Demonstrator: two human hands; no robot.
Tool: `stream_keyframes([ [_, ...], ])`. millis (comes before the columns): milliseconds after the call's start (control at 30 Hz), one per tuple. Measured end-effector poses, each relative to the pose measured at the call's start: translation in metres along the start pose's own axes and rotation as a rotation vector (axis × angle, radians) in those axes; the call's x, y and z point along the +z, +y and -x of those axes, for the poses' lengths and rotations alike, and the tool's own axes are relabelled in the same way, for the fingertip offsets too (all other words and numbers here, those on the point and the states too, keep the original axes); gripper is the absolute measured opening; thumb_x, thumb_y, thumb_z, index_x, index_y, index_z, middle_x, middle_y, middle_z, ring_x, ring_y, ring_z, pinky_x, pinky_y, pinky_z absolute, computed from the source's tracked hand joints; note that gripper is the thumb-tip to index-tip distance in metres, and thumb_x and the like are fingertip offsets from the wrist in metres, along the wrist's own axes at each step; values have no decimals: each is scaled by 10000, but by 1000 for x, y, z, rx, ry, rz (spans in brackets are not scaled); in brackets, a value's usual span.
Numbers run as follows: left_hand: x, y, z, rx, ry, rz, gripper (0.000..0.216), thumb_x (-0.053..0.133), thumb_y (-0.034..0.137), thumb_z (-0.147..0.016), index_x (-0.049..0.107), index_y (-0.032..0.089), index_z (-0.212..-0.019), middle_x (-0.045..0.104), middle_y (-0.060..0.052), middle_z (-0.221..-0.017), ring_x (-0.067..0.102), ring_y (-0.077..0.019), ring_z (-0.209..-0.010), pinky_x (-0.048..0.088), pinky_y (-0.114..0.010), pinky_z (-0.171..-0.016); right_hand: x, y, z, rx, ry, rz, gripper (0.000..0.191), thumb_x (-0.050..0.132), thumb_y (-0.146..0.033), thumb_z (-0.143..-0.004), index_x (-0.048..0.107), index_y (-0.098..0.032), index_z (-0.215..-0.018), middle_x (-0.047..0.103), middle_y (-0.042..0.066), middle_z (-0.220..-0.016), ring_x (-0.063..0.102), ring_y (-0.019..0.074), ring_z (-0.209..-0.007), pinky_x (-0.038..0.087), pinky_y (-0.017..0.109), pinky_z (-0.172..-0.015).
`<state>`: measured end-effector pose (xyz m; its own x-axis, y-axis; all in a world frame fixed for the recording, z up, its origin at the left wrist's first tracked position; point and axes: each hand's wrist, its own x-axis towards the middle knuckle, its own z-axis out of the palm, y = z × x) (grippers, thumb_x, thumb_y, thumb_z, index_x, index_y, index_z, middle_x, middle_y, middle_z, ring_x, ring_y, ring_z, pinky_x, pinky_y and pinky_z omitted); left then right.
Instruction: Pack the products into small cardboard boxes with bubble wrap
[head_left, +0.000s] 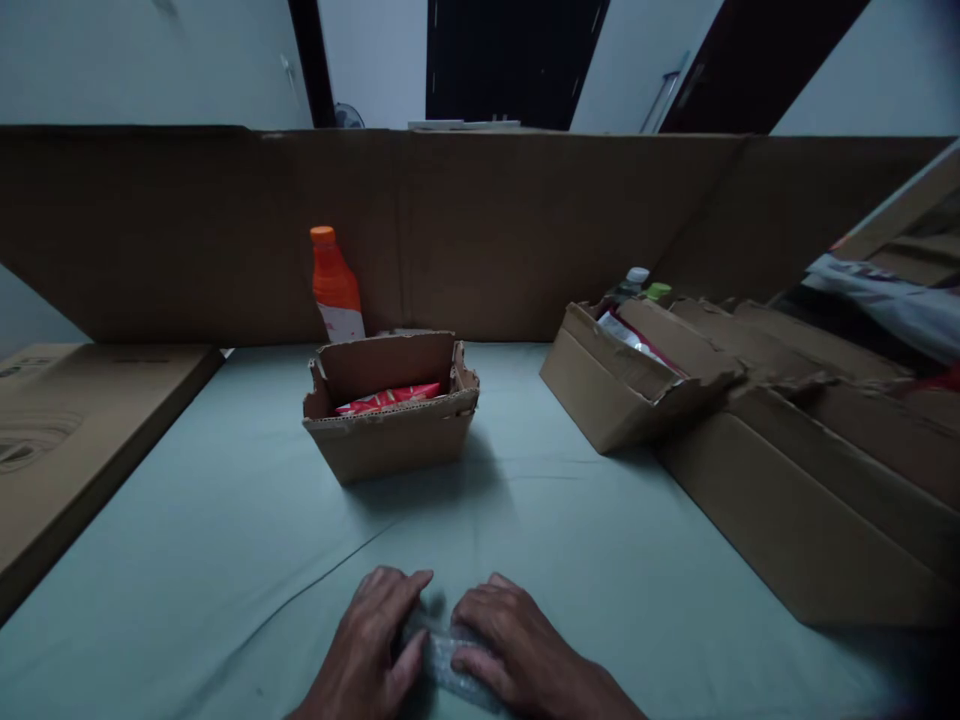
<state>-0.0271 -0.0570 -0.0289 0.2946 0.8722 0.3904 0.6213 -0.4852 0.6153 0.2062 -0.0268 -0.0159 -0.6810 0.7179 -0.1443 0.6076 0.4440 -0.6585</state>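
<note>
Low in the head view, both hands meet over a crumpled clear strip that looks like bubble wrap (450,660), close above or on the pale green cloth. My left hand (367,640) is closed around its left end, thumb pressed in from the near side and fingers curled over the far side. Gripping the other end, my right hand (514,645) has bent fingers and its thumb against the wrap. The hands cover much of the strip, so whether anything is inside it is hidden. Beyond them stands a small open cardboard box (397,445) with a red packet (390,398) in it.
An orange bottle (337,285) stands behind the small box, before a tall cardboard wall (525,235). Another open box (611,385) at right holds bottles and packets. A larger box (795,510) adjoins it. Flat cardboard (97,440) lies left on the green cloth (592,560).
</note>
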Motion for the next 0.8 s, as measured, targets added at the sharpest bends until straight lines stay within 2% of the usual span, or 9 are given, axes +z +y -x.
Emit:
stream_keyframes([
  [133, -65, -5, -62, 118, 275, -345, 537, 586, 105, -875, 495, 242, -1386, 564, -146, -1362, 523, -294, -1306, 492, -473, -1035, -31, 3, -11, -41, 38, 6, 75, 637, -269, -916, 668, -200, -915, 727, 27, -883, 656, 174, -813, 478, 298, -823],
  [233, -104, -16, -105, 159, 432, -560, 570, 623, 103, -867, 474, 214, -1405, 572, -164, -1374, 452, -351, -1385, 432, -551, -1076, -79, -3, -15, -98, 247, -52, 154, 589, -302, -952, 659, -195, -866, 705, 24, -803, 645, 153, -718, 485, 251, -683],
  [300, -113, -25, -119, 190, 434, -620, 445, 613, 89, -874, 543, 190, -1301, 669, -137, -1216, 517, -351, -1319, 443, -553, -1050, -116, -12, -18, -131, 452, -45, 188, 592, -334, -962, 651, -199, -843, 690, 22, -773, 638, 148, -679, 484, 235, -624],
  [367, -111, -32, -119, 226, 402, -618, 279, 607, 67, -876, 610, 184, -1129, 716, -87, -1017, 599, -320, -1196, 454, -534, -1028, -150, -24, -25, -169, 645, 13, 166, 630, -341, -946, 652, -207, -850, 684, 16, -770, 630, 146, -657, 481, 230, -598],
  [433, -103, -36, -111, 257, 397, -586, 203, 615, 41, -867, 629, 180, -1014, 714, -62, -923, 630, -292, -1115, 447, -524, -1025, -179, -38, -41, -230, 759, 93, 115, 659, -316, -930, 663, -212, -880, 684, 7, -776, 623, 142, -652, 474, 228, -605],
  [467, -99, -37, -106, 265, 404, -570, 202, 619, 28, -862, 632, 177, -998, 715, -62, -917, 634, -286, -1103, 440, -524, -1028, -191, -45, -54, -266, 764, 136, 92, 656, -296, -930, 668, -211, -894, 686, 4, -779, 619, 137, -652, 466, 226, -609],
  [533, -94, -37, -99, 270, 418, -543, 219, 622, 8, -856, 635, 169, -1005, 721, -67, -929, 634, -279, -1103, 428, -525, -1033, -209, -57, -89, -337, 673, 225, 69, 634, -251, -935, 677, -201, -917, 695, 4, -797, 610, 128, -661, 440, 222, -612],
  [633, -93, -37, -97, 255, 410, -520, 214, 621, 11, -868, 636, 166, -1013, 725, -73, -950, 638, -263, -1086, 415, -520, -1038, -219, -69, -149, -389, 359, 372, 64, 633, -182, -908, 693, -181, -929, 709, 9, -820, 588, 121, -671, 389, 225, -613],
  [800, -97, -40, -100, 251, 383, -472, 195, 607, 11, -882, 638, 163, -1001, 722, -72, -944, 652, -227, -1023, 403, -503, -1045, -194, -78, -212, -359, -201, 621, 131, 607, -154, -891, 731, -192, -873, 727, 16, -792, 551, 134, -635, 298, 261, -579],
])
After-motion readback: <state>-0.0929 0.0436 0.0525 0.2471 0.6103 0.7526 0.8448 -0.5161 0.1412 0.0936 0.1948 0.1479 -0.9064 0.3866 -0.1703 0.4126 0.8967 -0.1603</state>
